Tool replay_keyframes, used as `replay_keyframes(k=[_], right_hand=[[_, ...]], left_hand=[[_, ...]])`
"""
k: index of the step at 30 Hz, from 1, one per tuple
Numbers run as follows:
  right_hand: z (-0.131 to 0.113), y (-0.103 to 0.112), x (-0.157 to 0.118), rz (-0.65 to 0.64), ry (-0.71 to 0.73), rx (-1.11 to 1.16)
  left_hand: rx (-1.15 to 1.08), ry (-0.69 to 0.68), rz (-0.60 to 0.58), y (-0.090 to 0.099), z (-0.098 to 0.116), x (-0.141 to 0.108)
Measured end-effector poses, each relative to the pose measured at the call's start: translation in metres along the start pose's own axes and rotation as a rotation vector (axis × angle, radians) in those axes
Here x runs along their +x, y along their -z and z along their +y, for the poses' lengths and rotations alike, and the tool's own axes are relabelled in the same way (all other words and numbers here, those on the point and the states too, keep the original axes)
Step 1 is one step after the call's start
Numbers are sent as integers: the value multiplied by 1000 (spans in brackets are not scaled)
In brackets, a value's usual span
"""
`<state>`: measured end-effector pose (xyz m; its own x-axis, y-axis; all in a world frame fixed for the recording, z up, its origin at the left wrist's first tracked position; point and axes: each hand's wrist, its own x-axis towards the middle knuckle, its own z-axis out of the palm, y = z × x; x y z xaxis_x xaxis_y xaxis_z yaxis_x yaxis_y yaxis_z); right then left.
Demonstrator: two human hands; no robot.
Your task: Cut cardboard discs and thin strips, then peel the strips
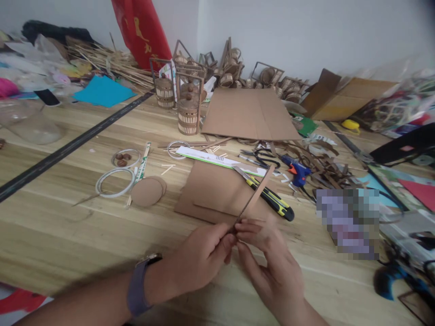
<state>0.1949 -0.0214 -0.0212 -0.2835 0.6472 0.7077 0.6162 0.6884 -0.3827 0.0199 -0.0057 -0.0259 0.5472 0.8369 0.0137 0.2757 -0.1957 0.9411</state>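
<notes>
A narrow cardboard strip (257,194) slants up and away from my fingers, its near end hidden between them. My left hand (200,258), with a watch on its wrist, pinches that end. Fingers of my right hand (272,262) close on the same end from the right; they are slightly blurred. Just beyond lie cut cardboard sheets (204,190) and a yellow and black utility knife (272,197), which the strip crosses in view. A white and green ruler-like strip (210,156) rests along the far edge of the sheets.
Cardboard discs (147,191) and tape rings (115,182) lie to the left. A blue glue gun (297,171) and black-handled scissors (263,158) lie to the right, near brown scraps. Small lidded baskets (188,117) stand behind, beside a large cardboard sheet (249,113) and an open box (340,97).
</notes>
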Motion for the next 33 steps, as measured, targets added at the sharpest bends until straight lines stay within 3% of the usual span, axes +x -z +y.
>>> replay_keyframes(k=[8,15,21,24,28,33], right_hand=[[-1,0,1,25,-45,-7],[-1,1,-12,15,-336,199],[-3,3,-9,74,-421,353],[-4,1,-11,60,-345,306],[-4,-1,-11,48,-119,185],[-1,1,-5,26,-27,11]], left_hand=[[46,-65,0,1,3,-3],[220,-235,-10,5,-2,-6],[157,-288,-88,9,-1,-4],[89,-184,-82,9,1,-2],[1,-33,-67,8,3,-2],[66,-29,0,6,5,-3]])
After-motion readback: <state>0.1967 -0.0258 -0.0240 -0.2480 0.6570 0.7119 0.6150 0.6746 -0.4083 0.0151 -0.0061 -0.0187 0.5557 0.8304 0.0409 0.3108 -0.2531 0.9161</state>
